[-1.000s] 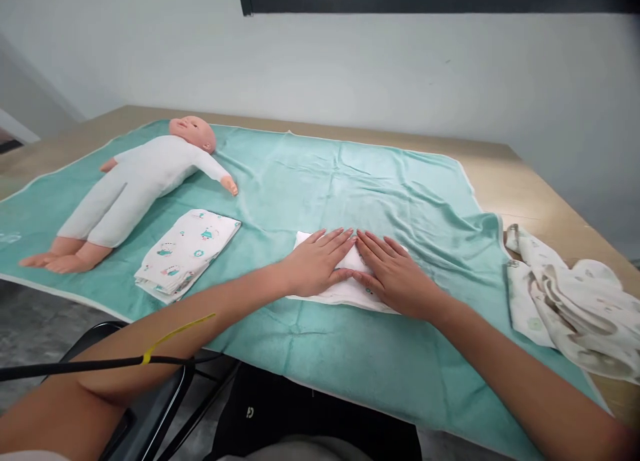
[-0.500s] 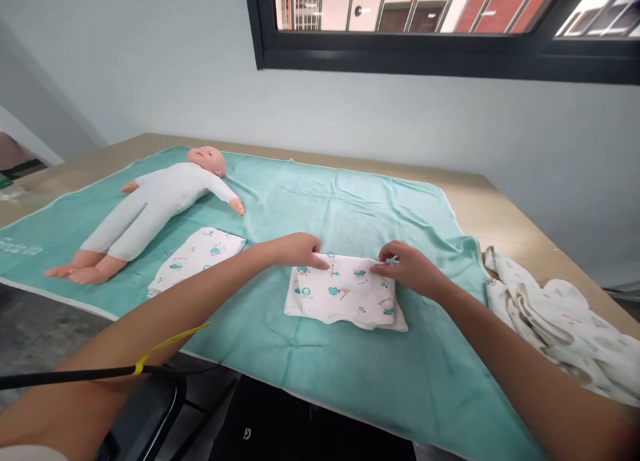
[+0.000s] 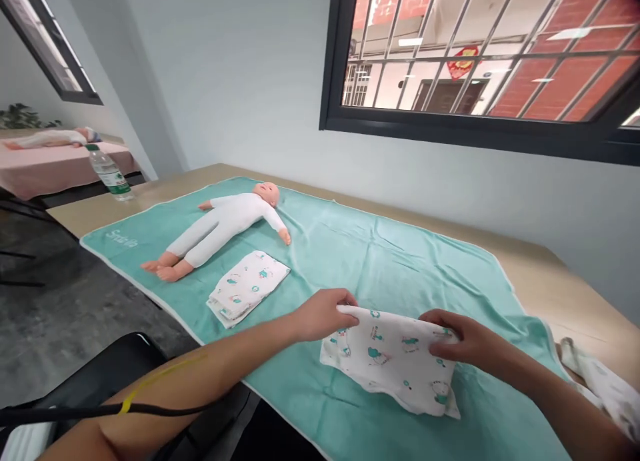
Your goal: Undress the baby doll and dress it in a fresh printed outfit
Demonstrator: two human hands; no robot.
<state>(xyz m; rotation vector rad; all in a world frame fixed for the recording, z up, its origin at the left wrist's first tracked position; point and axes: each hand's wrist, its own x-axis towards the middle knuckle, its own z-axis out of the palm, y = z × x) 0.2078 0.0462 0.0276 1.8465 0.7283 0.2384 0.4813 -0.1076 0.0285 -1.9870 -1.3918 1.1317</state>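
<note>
A folded white cloth with teal animal prints [image 3: 390, 364] hangs a little above the teal towel [image 3: 350, 261], held by its far edge. My left hand [image 3: 323, 314] pinches its left corner and my right hand [image 3: 463, 344] pinches its right corner. Both hands are closed on the fabric. A second folded printed cloth [image 3: 247, 286] lies flat to the left. Beyond it a baby doll in a white suit [image 3: 220, 224] lies on its back on the towel.
The towel covers a wooden table [image 3: 560, 288] against a grey wall. A pile of crumpled printed cloths [image 3: 600, 381] lies at the right edge. A water bottle [image 3: 109, 174] stands at the far left corner. A black chair [image 3: 115, 368] is below my left arm.
My hands went from pressing flat on the folded cloth to pinching its far corners and lifting that edge. The camera tilted up and turned left.
</note>
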